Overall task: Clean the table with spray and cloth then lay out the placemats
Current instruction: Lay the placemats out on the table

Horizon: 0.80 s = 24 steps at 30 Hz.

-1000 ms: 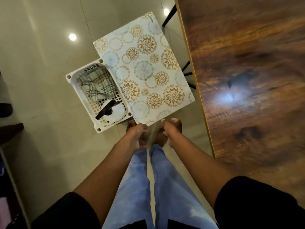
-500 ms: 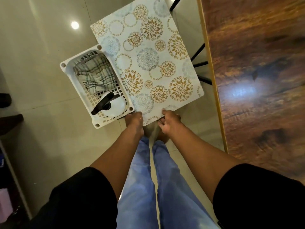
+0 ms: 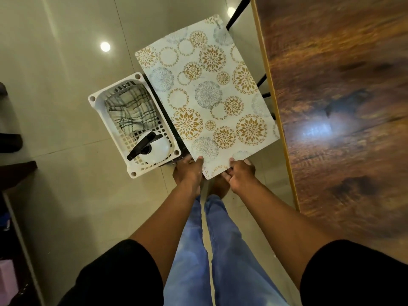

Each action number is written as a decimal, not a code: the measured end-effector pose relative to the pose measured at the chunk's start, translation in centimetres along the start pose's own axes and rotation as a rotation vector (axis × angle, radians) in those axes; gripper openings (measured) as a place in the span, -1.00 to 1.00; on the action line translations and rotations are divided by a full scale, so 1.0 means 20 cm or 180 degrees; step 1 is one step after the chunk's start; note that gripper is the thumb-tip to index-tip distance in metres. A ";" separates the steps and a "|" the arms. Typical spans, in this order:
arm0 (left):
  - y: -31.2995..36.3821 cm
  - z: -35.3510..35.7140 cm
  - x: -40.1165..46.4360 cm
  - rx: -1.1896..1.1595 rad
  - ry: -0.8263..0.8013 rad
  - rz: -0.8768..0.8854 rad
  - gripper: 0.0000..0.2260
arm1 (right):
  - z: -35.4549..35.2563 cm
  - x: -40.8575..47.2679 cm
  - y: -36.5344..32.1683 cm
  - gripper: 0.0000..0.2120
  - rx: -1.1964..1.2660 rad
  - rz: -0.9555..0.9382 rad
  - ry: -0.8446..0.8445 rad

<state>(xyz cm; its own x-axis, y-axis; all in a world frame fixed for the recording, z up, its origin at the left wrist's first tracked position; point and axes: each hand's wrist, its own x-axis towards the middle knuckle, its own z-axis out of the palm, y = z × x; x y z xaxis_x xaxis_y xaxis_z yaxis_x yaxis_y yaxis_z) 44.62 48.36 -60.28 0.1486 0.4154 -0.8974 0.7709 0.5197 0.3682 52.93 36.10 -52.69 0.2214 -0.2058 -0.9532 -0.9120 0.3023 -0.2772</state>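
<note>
A white placemat [image 3: 207, 100] with gold and grey flower circles lies on a low stand left of the wooden table [image 3: 344, 102]. My left hand [image 3: 188, 173] pinches its near left corner, thumb on top. My right hand [image 3: 241, 175] grips its near edge, with the fingers curled under it. To the left, a white plastic basket [image 3: 97, 111] holds a checked cloth [image 3: 130, 109] and a white spray bottle [image 3: 152, 146] with a black trigger. Whether more placemats lie beneath the top one is hidden.
Black legs [image 3: 236, 16] of a stand or chair show beyond the placemat, next to the table's edge. Glossy tiled floor [image 3: 66, 74] spreads to the left. Dark furniture [image 3: 13, 173] lines the far left side. My legs in blue jeans [image 3: 212, 250] stand below.
Both hands have closed on the placemat's near edge, and the mat's near end has shifted slightly toward the table. The view has swung a little to the right.
</note>
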 end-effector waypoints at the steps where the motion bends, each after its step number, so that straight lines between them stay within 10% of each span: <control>1: 0.02 -0.01 -0.04 0.0140 0.0081 0.0189 -0.63 | 0.00 -0.04 -0.02 -0.67 0.0062 -0.0009 -0.0023; 14: 0.65 -0.18 -1.15 0.1061 0.0144 0.1853 -0.87 | -0.04 -0.64 -0.15 -0.72 0.0382 0.0351 -0.0911; 20: 0.80 -0.33 -1.45 0.0536 0.0110 0.2019 -0.55 | -0.01 -1.01 -0.22 -0.72 0.0139 0.0352 -0.1389; 24: 0.92 -0.47 -1.60 0.0003 0.0587 0.2076 -0.69 | 0.01 -1.19 -0.24 -0.68 -0.0153 0.0290 -0.1736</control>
<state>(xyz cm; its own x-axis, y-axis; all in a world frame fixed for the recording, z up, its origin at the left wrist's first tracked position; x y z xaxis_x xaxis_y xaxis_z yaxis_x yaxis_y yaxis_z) 48.31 51.66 -22.44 0.4754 0.7644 -0.4355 0.5599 0.1190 0.8200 52.09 39.75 -28.64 0.2758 0.3349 -0.9010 -0.9478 0.2510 -0.1968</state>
